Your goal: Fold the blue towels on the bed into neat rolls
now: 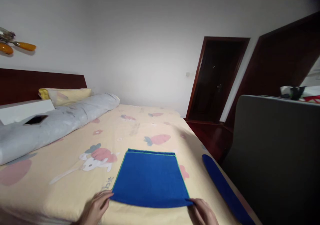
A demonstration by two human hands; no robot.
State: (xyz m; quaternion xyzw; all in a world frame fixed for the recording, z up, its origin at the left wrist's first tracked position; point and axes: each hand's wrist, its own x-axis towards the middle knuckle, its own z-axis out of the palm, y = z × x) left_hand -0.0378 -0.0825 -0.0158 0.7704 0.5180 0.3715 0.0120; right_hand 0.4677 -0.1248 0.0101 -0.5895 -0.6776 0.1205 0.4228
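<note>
The left hand (97, 206) and right hand (203, 212) are at the two near corners of a blue cloth (150, 180), which lies on the bed (75, 198) between them and stretches away ahead of them. Its layers look slightly offset along the far edge, so a harder tug from one hand could, I judge, skew it or slide the layers further apart. A loosened grip might let a corner drop and crease, and the soft sheet underneath could ruck up if dragged along.

The left hand is nearly closed at the fingertips, thumb and fingers pinching the left corner. The right hand seems to pinch the right corner the same way, though its thumb is hard to make out. Apart from the cloth, to the right of the right hand, lies a long blue strip (223, 188), touched by neither hand.
</note>
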